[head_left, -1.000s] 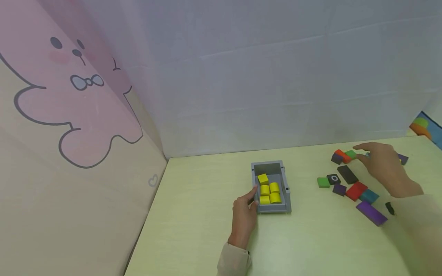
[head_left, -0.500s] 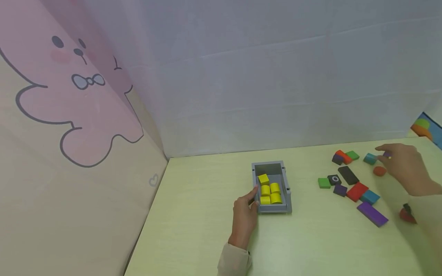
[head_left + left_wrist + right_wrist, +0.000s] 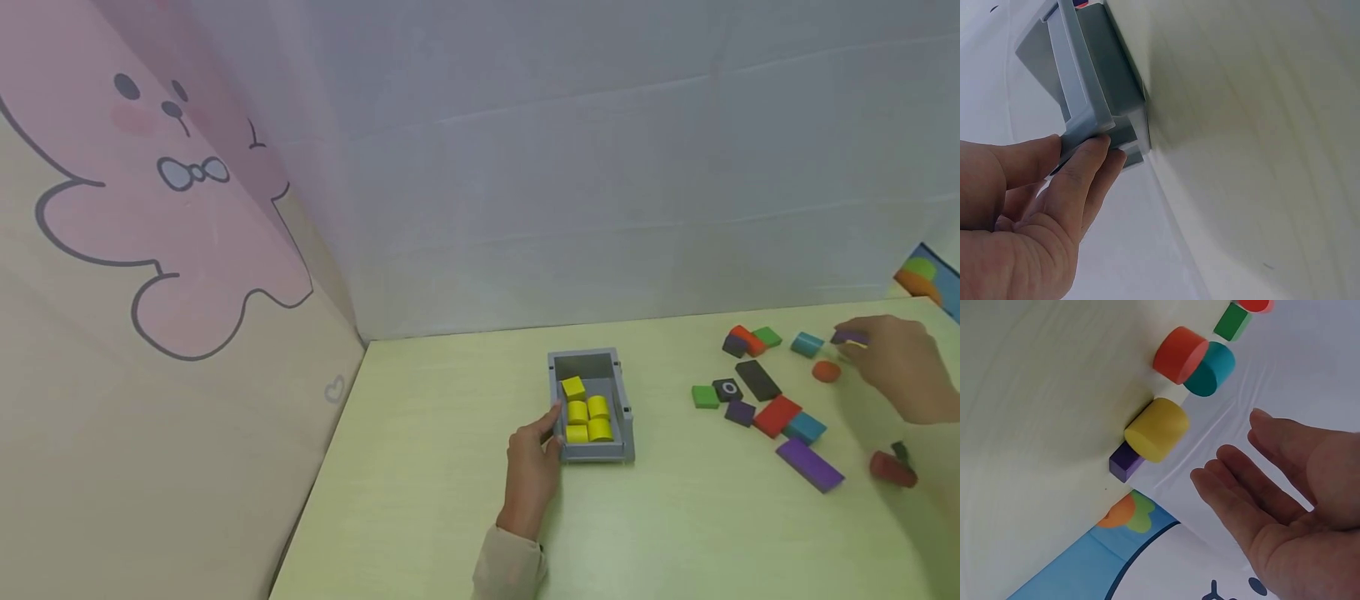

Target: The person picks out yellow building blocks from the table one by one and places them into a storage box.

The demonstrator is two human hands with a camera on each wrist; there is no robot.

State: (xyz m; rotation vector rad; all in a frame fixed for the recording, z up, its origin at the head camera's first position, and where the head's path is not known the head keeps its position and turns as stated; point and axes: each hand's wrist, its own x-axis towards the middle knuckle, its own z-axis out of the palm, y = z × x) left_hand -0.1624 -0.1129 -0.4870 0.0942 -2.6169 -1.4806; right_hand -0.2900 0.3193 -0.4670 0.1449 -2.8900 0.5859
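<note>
My left hand (image 3: pixel 531 471) pinches the near left rim of a grey box (image 3: pixel 588 452), thumb and fingers on either side of the wall in the left wrist view. Inside the box lie several yellow blocks (image 3: pixel 576 412), some round, some square. Over the far right of the table is my right hand (image 3: pixel 896 362), its fingers apart and holding nothing. A yellow cylinder (image 3: pixel 1157 429) lies just beyond those fingers in the right wrist view, against a purple block (image 3: pixel 1125 462). The head view mostly hides that cylinder behind the hand. An orange-red cylinder (image 3: pixel 1180 355) and a teal cylinder (image 3: pixel 1211 370) are close by.
Right of the box lie loose blocks: green (image 3: pixel 705 397), black (image 3: pixel 758 380), red (image 3: pixel 777 416), blue (image 3: pixel 805 427) and a long purple one (image 3: pixel 810 465). A dark red piece (image 3: pixel 893 469) lies near the right sleeve. A pale curtain (image 3: pixel 600 208) hangs behind the table.
The right hand has moved right along the table's back, from the green block to the yellow cylinder, uncovering the teal and orange-red cylinders. The left hand stays on the box.
</note>
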